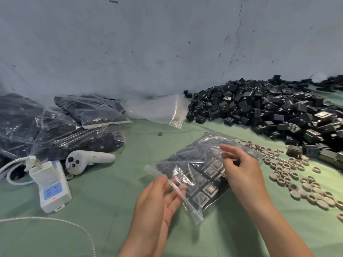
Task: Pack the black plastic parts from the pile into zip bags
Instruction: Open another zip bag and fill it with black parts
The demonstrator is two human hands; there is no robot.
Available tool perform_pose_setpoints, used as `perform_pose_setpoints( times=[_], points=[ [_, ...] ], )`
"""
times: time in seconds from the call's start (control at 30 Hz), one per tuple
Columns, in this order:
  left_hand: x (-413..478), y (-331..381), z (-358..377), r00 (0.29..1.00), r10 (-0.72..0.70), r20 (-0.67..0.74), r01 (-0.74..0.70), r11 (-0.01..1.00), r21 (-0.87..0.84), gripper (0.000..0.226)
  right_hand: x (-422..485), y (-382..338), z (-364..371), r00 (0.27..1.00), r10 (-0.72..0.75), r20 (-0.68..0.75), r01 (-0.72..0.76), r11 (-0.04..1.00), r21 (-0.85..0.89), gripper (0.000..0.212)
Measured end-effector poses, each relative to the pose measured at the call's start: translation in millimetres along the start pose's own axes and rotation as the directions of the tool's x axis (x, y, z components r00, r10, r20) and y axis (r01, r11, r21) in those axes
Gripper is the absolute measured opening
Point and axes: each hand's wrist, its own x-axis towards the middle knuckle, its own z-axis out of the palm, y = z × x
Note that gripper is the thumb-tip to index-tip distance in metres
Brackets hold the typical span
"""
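Pinching the zip bag (pixel 185 160) of black plastic parts (pixel 209 190), left hand (pixel 159 197) grips its mouth, right hand (pixel 243 173) its upper film.

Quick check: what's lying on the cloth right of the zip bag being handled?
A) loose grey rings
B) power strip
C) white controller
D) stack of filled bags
A: the loose grey rings lie scattered on the green cloth to the right of the zip bag, while the white controller, power strip and filled bags all sit to its left.
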Motion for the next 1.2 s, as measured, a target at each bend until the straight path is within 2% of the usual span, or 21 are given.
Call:
perform_pose_setpoints(
  times=[0.07, 0.17, 0.37, 0.47, 0.63, 0.73, 0.8, 0.87, 0.93, 1.07, 1.1, 1.13, 1.17, 1.2],
  points=[
    [0, -1, 6, 0.999, -0.036, 0.026, 0.038, 0.998, -0.051, 0.016, -2, 0, -1, 1.0, -0.015, 0.006, 0.015, 1.0, -0.012, 0.039],
    [3, -3, 9, 0.999, -0.016, 0.028, 0.018, 0.998, -0.058, 0.02, -3, 1, -3, 0.999, -0.039, 0.008, 0.039, 0.999, -0.026, 0.038],
    [18, -14, 21, 0.997, 0.08, -0.006, -0.079, 0.991, 0.11, 0.013, -2, 2, -7, 0.999, -0.041, -0.003, 0.04, 0.999, -0.031, 0.038],
    [28, -11, 24, 0.998, 0.057, -0.001, -0.057, 0.994, 0.097, 0.019, 0, 2, -9, 1.0, -0.028, -0.007, 0.028, 1.0, -0.008, 0.039],
    [35, -7, 20, 0.994, -0.032, 0.107, 0.03, 0.999, 0.017, 0.03, 0, -2, -13, 0.999, -0.029, -0.014, 0.03, 0.999, 0.035, 0.038],
    [33, -3, 20, 0.976, -0.102, 0.194, 0.116, 0.991, -0.06, 0.028, 1, -4, -14, 1.0, 0.013, -0.013, -0.011, 0.99, 0.139, 0.035],
    [32, 1, 19, 0.966, -0.139, 0.218, 0.163, 0.982, -0.097, 0.024, 0, -8, -15, 0.994, 0.111, 0.009, -0.109, 0.955, 0.274, 0.029],
    [32, 4, 16, 0.964, -0.146, 0.22, 0.178, 0.976, -0.129, 0.019, -1, -14, -17, 0.971, 0.224, 0.077, -0.235, 0.861, 0.451, 0.025],
    [31, 4, 11, 0.975, -0.124, 0.182, 0.15, 0.979, -0.136, 0.017, -1, -18, -20, 0.946, 0.276, 0.173, -0.323, 0.73, 0.602, 0.026],
    [25, 7, -1, 1.0, 0.028, -0.007, -0.029, 0.994, -0.105, 0.012, -5, -21, -28, 0.898, 0.272, 0.346, -0.437, 0.468, 0.768, 0.043],
    [22, 7, -4, 0.991, 0.117, -0.069, -0.119, 0.993, -0.014, 0.012, -7, -21, -29, 0.89, 0.262, 0.373, -0.454, 0.437, 0.777, 0.047],
    [20, 6, -7, 0.96, 0.245, -0.133, -0.223, 0.962, 0.16, 0.011, -10, -23, -30, 0.882, 0.252, 0.398, -0.47, 0.418, 0.777, 0.05],
    [18, 5, -10, 0.897, 0.407, -0.17, -0.321, 0.867, 0.38, 0.011, -13, -25, -30, 0.874, 0.242, 0.421, -0.486, 0.409, 0.773, 0.052],
    [14, 5, -11, 0.819, 0.559, -0.133, -0.407, 0.728, 0.552, 0.011, -15, -27, -29, 0.865, 0.235, 0.443, -0.501, 0.408, 0.763, 0.05]
  ],
)
